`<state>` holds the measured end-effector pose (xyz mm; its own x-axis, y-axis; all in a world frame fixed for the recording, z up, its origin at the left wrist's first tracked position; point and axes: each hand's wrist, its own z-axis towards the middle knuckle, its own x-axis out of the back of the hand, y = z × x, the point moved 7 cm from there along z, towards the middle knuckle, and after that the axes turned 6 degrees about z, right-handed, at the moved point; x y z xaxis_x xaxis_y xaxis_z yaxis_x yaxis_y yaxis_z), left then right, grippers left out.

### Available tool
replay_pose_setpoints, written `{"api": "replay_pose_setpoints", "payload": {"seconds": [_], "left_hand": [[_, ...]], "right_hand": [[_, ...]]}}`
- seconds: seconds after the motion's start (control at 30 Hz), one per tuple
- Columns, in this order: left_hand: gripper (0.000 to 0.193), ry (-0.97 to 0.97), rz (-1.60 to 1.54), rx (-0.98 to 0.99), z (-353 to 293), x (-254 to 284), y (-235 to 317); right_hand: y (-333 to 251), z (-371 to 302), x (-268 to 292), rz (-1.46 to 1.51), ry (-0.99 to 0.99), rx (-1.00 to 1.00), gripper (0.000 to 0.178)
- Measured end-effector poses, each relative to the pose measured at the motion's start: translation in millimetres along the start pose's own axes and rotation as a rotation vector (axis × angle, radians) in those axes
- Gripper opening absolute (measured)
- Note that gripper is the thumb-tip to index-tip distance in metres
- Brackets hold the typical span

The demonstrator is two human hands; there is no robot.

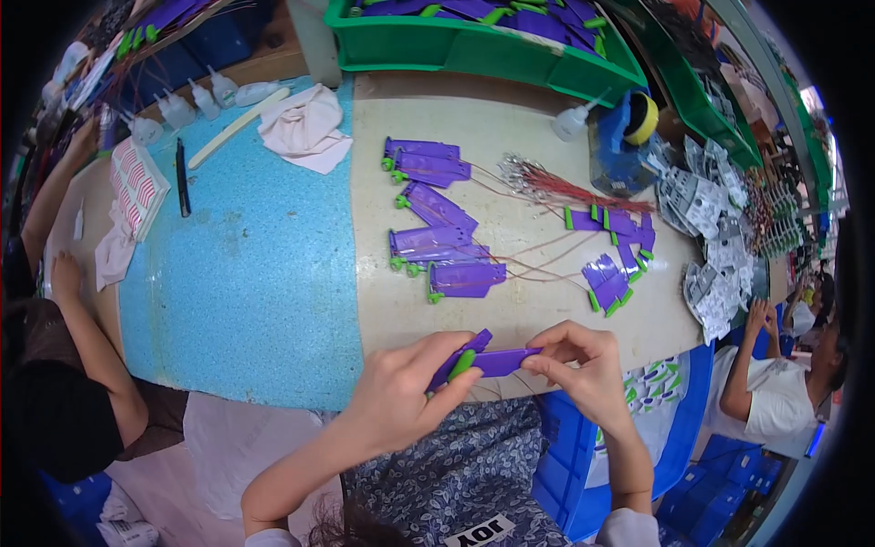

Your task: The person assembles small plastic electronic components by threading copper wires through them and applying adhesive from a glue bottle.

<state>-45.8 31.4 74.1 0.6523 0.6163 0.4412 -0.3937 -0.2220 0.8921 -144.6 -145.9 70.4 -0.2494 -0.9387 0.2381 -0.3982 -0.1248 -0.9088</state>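
My left hand (401,392) is closed on a purple plastic piece with a green tab (464,362), held over the table's near edge. My right hand (583,369) pinches the end of a flat purple plastic piece (504,363) between thumb and fingertips. The two pieces meet between my hands; whether they are joined I cannot tell. Beyond my hands lie several purple pieces with green ends (465,278), in a rough column, thin red wires running from some of them. To their right is a group of purple pieces with green tabs (604,273).
A green bin (437,56) of purple parts stands at the back. A bundle of red wires (574,187), a blue tape dispenser (620,150) and grey plastic-wrapped parts (715,273) lie right. A cloth (305,128) rests on the blue mat (241,273). Co-workers sit at both sides.
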Motion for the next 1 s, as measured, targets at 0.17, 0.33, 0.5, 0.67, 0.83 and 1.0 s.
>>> {"api": "replay_pose_setpoints", "payload": {"seconds": [0.17, 0.33, 0.5, 0.67, 0.83, 1.0], "left_hand": [[0.024, -0.21, 0.052, -0.032, 13.0, -25.1, 17.8], [0.03, -0.408, -0.52, 0.46, 4.4, -35.9, -9.8], [0.031, -0.542, -0.856, 0.71, 0.7, -45.7, -12.2], [0.027, -0.473, -0.545, 0.649, 1.1, -38.2, -28.2], [0.018, -0.095, 0.562, -0.053, 43.7, -0.8, -5.8], [0.02, -0.179, 0.627, -0.145, 25.0, -0.3, -2.4]], "right_hand": [[-49.3, -9.4, -9.8, -0.427, 0.06, 0.32, 0.022], [-58.0, -22.0, 32.9, -0.44, 0.29, 0.385, 0.014], [-58.6, -30.7, 18.6, -0.437, 0.178, 0.548, 0.014], [-55.9, -18.7, 26.5, -0.402, 0.1, 0.641, 0.016], [16.0, 13.4, 103.8, -0.709, 0.413, 0.328, 0.026], [25.2, 20.8, 119.7, -0.664, 0.277, 0.355, 0.036]]}}
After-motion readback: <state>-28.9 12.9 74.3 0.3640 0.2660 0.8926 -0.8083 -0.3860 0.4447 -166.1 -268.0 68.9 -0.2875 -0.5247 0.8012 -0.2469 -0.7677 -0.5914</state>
